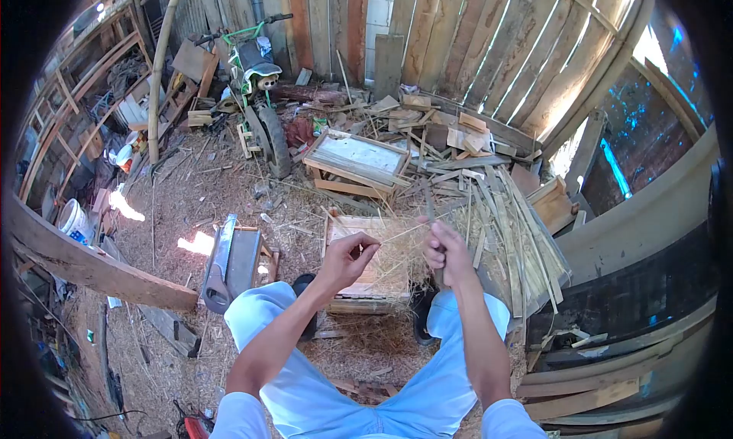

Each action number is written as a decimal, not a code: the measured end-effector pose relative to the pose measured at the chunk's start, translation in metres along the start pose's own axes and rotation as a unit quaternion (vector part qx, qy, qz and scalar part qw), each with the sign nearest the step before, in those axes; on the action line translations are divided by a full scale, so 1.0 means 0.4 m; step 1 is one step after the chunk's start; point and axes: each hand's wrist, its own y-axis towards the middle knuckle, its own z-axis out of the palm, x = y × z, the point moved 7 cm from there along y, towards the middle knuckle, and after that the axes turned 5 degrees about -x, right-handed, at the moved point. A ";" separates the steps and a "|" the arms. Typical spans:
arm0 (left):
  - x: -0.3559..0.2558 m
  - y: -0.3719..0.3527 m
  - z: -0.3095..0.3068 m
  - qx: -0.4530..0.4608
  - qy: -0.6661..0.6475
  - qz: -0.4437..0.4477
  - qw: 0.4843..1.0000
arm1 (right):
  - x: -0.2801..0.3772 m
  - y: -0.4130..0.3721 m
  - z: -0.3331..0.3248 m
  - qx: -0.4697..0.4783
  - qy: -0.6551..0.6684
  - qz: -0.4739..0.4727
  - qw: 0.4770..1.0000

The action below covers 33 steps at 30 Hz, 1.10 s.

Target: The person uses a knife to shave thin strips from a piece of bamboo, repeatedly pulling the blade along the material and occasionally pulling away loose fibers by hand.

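My right hand (450, 254) is closed around the handle of a long knife (428, 199), its blade pointing up and away from me. Opposite it, the fingers of my left hand (347, 262) pinch one end of a thin pale strip (401, 236), which looks like split bamboo. The strip runs across to my right thumb and the base of the blade. Below my hands, between my feet, stands a low wooden box (353, 288). A heap of fine pale shavings (408, 248) covers its right side.
A handsaw (220, 262) rests on a small stool (243, 254) to the left. Long split strips (504, 233) lie piled on the right. Farther off are a wooden tray (359, 155), scrap wood (466, 133) and a small motorbike (263, 95). A beam (107, 263) juts in from the left.
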 end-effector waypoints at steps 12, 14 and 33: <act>-0.025 -0.008 0.056 0.049 -0.044 -0.002 0.998 | -0.070 -0.028 0.085 0.058 -0.134 0.070 0.987; -0.028 -0.007 0.061 0.057 -0.030 -0.013 0.998 | -0.071 -0.023 0.073 0.064 -0.137 0.064 0.986; -0.030 -0.020 0.052 0.059 0.036 0.020 0.997 | -0.085 -0.030 0.082 0.061 -0.044 0.084 0.994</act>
